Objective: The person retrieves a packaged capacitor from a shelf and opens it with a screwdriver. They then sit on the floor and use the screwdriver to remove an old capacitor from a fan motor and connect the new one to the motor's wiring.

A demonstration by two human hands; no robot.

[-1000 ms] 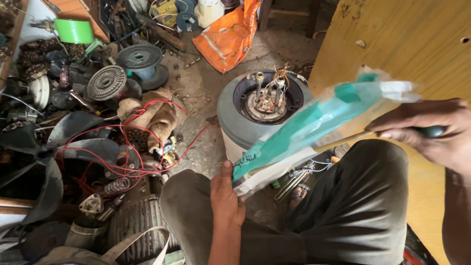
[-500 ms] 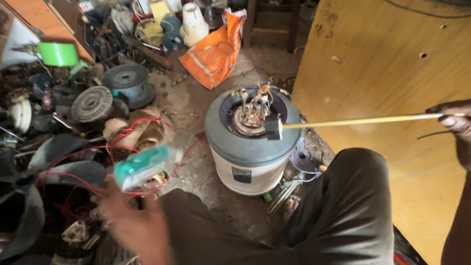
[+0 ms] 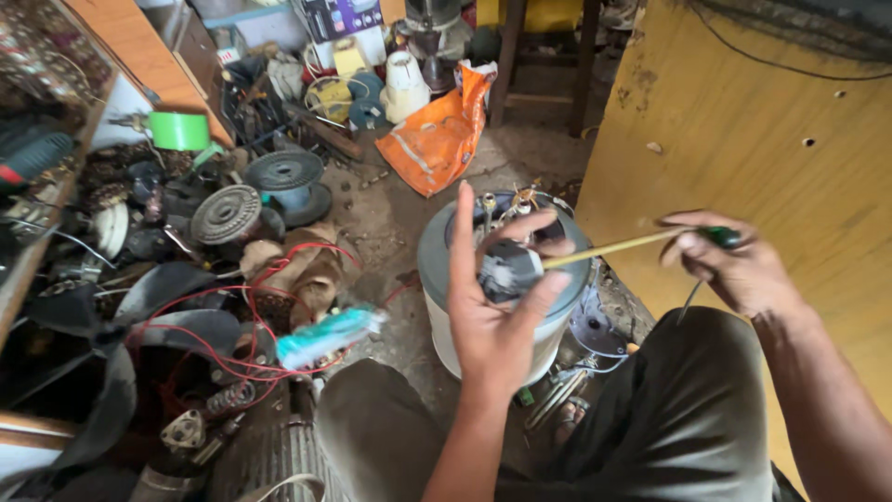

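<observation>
Pinched between thumb and fingers, the head of a small paintbrush with a thin yellow handle (image 3: 604, 249) sits in the left hand (image 3: 497, 316), whose forefinger stands straight up toward 12 o'clock. At 3 o'clock from it the right hand (image 3: 734, 265) closes on the dark green end of that same handle, together with a thin metal rod that points down (what the rod is cannot be told). Behind the left hand stands a round grey-and-white appliance body (image 3: 441, 279) with bare wiring on top. At 9 o'clock, on the floor, lies a teal-and-white packet (image 3: 327, 336) among red wires (image 3: 200, 339). At 11 o'clock lies an orange plastic bag (image 3: 437, 139).
</observation>
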